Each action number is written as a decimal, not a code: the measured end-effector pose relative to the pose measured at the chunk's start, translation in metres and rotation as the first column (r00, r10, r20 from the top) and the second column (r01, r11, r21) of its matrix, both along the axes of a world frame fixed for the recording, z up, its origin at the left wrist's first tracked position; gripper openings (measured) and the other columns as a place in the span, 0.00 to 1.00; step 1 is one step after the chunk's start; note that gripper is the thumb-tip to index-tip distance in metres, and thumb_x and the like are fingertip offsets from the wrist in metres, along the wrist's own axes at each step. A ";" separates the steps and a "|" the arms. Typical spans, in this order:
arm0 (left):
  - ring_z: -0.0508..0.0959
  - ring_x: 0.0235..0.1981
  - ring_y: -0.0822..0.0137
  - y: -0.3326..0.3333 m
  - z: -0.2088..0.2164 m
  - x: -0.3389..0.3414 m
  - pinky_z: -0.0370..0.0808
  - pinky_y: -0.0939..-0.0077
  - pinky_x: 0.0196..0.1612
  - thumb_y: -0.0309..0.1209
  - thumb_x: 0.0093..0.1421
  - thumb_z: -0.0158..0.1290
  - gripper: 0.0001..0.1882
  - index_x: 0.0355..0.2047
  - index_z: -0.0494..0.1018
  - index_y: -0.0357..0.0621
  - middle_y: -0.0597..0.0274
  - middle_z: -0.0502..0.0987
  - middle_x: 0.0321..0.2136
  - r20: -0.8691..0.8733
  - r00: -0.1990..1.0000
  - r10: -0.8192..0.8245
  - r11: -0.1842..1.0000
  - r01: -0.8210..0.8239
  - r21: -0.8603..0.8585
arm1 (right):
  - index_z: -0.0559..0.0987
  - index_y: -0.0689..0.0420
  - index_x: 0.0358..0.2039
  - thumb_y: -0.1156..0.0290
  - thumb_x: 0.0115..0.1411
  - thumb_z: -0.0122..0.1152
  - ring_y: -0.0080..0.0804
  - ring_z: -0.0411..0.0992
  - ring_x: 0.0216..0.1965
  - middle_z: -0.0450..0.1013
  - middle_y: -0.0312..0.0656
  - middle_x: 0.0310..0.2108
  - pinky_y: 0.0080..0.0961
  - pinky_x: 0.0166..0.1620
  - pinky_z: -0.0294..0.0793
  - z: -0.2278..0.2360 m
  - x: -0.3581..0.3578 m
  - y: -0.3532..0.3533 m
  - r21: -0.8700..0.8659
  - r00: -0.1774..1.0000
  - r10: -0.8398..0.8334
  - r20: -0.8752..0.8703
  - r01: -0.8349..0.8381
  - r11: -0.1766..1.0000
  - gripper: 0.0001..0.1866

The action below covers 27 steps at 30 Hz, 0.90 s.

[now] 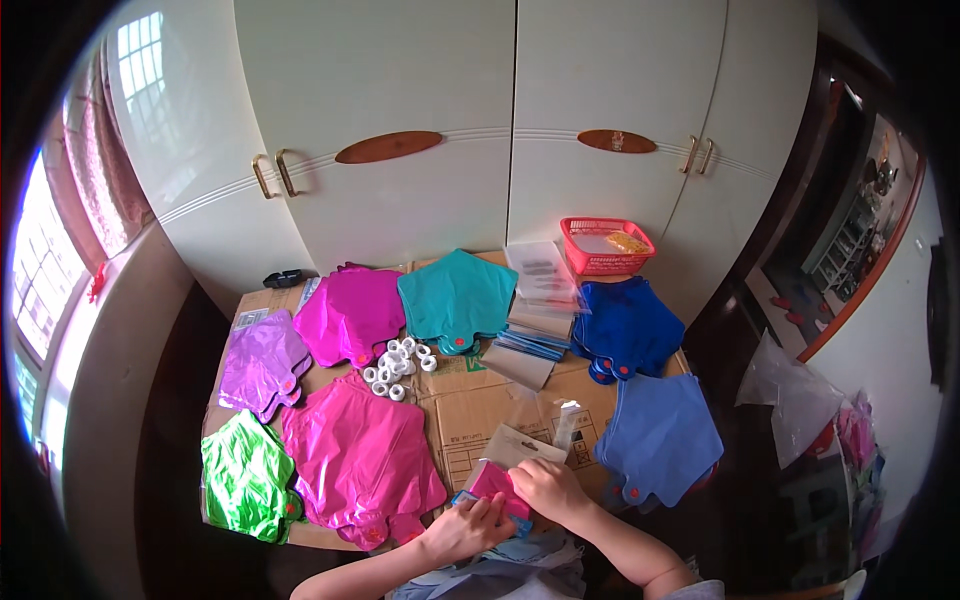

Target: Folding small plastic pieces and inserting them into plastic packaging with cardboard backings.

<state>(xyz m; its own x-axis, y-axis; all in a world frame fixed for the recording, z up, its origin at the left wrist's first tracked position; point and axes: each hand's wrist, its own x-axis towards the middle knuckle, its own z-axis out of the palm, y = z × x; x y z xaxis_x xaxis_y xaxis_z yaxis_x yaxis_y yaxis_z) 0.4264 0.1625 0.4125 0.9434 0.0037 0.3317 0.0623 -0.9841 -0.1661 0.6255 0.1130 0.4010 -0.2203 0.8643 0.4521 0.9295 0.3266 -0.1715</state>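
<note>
At the near edge of the cardboard, my left hand (468, 525) is closed on a folded pink foil sheet (490, 482), with blue printed card edges showing beneath it. My right hand (548, 489) has its fingers curled on the right side of the same pink foil. Just beyond both hands lies a pale header card (522, 445) with a hang slot, and clear plastic film (567, 425) stands up beside it. What lies under the fingers is partly hidden. To the left spreads a stack of hot-pink foil balloons (360, 455), flat and uninflated.
More flat foil balloons ring the cardboard: green (247, 475), lilac (262, 360), magenta (350, 313), teal (458, 298), dark blue (628, 325) and light blue (660, 437). White ribbon rolls (385, 375), stacked cards (520, 365), clear bags (542, 275) and a red basket (608, 262) sit among them.
</note>
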 end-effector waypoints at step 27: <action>0.75 0.33 0.68 -0.002 0.002 0.009 0.75 0.77 0.30 0.35 0.48 0.52 0.11 0.33 0.69 0.49 0.55 0.76 0.38 0.174 0.974 0.142 0.989 -0.135 -0.054 | 0.68 0.60 0.47 0.77 0.53 0.59 0.37 0.67 0.45 0.67 0.47 0.43 0.32 0.51 0.66 0.008 -0.003 -0.008 0.141 0.670 -0.164 -0.724 0.376 0.916 0.20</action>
<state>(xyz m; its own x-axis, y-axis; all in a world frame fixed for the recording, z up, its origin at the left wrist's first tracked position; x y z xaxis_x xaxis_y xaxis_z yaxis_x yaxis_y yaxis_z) 0.4358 0.1607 0.4148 0.8589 0.1472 0.4904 0.2231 -0.9697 -0.0996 0.6223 0.1047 0.4093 0.4666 0.6619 0.5867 0.6359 0.2099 -0.7426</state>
